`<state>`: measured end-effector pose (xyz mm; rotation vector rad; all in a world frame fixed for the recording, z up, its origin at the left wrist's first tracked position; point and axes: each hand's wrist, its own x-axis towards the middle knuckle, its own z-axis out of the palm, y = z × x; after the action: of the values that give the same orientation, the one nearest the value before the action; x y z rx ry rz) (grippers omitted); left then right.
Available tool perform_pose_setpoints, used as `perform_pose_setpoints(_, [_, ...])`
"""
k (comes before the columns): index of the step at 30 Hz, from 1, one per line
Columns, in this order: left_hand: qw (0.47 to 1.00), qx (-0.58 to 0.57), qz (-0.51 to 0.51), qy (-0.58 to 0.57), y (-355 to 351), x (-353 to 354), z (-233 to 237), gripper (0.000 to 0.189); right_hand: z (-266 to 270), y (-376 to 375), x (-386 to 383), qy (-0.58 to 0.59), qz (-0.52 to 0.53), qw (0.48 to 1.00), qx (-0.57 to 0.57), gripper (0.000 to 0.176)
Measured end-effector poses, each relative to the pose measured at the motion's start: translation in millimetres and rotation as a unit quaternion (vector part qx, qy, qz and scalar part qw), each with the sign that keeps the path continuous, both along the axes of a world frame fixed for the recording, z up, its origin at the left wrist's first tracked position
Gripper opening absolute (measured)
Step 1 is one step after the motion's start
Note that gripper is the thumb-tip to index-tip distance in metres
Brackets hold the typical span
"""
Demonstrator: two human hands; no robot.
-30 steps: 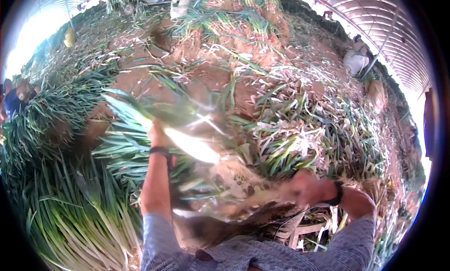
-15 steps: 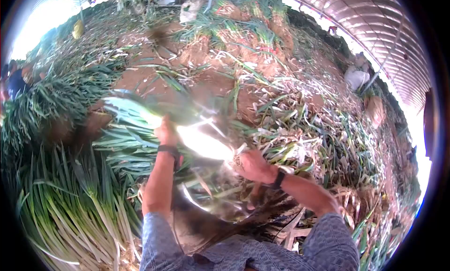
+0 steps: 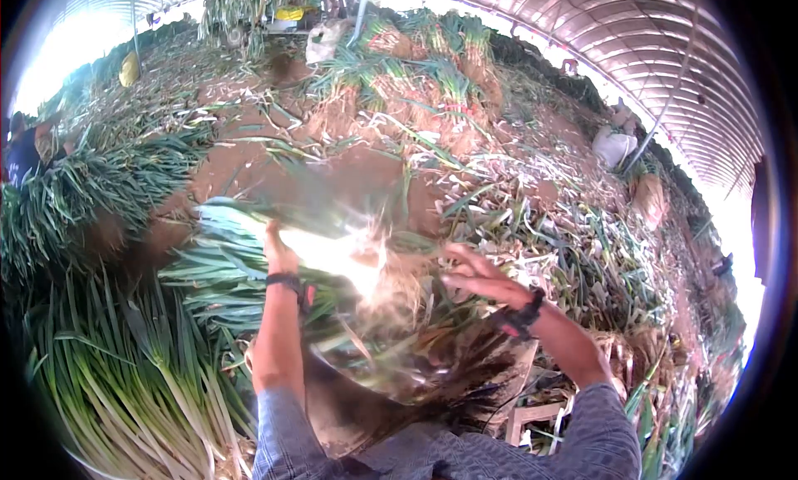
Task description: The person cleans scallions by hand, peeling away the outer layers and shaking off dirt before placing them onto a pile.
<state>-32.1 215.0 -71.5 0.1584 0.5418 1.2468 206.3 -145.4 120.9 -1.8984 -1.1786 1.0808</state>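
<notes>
My left hand [image 3: 280, 249] is closed around a long green onion [image 3: 328, 251], near where its white stalk turns to leaf. Its leaves point to the left, and glare washes out most of the stalk. At the other end, pale stringy roots [image 3: 399, 290] hang in a blur. My right hand [image 3: 480, 279] stands apart just to the right of those roots, fingers spread and nothing between them. Under my left hand lies a heap of green onion leaves [image 3: 212, 274].
Trimmed green onions [image 3: 133, 372] with white stalks lie at the lower left, a leafy pile [image 3: 108, 181] behind them. Peeled-off leaf scraps [image 3: 565, 260] cover the ground to the right. Tied bundles [image 3: 416, 81] stand farther back. Another person [image 3: 29, 152] is at the far left.
My right hand has let go of the onion's root end, opened and drawn slightly right. My left hand keeps its hold and has shifted a little left and down.
</notes>
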Motion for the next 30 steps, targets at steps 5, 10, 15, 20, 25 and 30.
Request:
perform_pose_setpoints(5, [0.991, 0.08, -0.05, -0.095, -40.4, 5.7, 47.6, 0.027, -153.7, 56.6, -18.9, 0.354, 0.152, 0.922, 0.023, 0.061])
perform_pose_setpoints(10, [0.994, 0.091, -0.047, -0.032, -22.3, -7.6, 38.0, 0.03, -55.8, -3.6, -115.6, 0.176, 0.194, 0.965, 0.035, 0.03])
perform_pose_setpoints(15, [0.993, 0.052, 0.001, 0.103, 15.4, -1.1, -23.2, 0.032, -12.5, -76.5, -61.5, 0.09, 0.407, 0.895, 0.16, 0.024])
perform_pose_setpoints(20, [0.997, 0.071, -0.022, 0.007, -0.1, 8.9, -11.7, 0.026, 1.3, -61.7, 32.1, -0.309, 0.115, 0.928, 0.176, 0.044])
perform_pose_setpoints(25, [0.993, 0.107, -0.053, 0.009, -48.4, 17.1, 32.5, 0.027, -39.5, 18.9, -4.3, -0.265, 0.138, 0.859, 0.417, 0.041])
perform_pose_setpoints(30, [0.988, 0.127, -0.069, 0.055, -85.5, 24.2, 60.7, 0.033, -65.5, 69.2, -44.5, -0.335, 0.26, 0.88, 0.213, 0.026])
